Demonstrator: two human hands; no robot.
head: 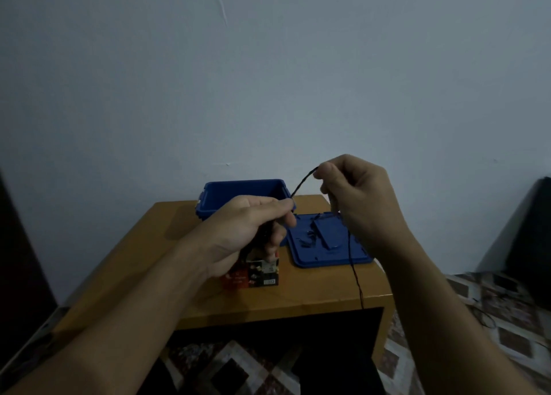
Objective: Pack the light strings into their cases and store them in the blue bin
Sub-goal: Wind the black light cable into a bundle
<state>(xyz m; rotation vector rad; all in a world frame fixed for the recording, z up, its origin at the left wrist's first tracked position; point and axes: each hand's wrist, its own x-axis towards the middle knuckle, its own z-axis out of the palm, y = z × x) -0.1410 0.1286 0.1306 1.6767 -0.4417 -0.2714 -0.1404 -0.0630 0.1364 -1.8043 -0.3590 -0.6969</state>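
We seem to be coiling the light string [300,183]: our left hand [247,230] pinches it above the printed case [259,272], our right hand [357,197] pinches it toward 2 o'clock. We should keep loops small and tight to fit; the blue bin [241,189] sits open at 12 o'clock

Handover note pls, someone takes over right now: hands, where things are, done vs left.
Left hand: grips the light string just above the case, which stands on the table.
Right hand: pinches the same string higher up; the slack trails over the lid and off the table's front edge.
Bin: open, at the back; lid flat to its right.
Done: no case visibly in the bin; its floor is hidden.
Left: get the string into the case, then put the case in the bin.
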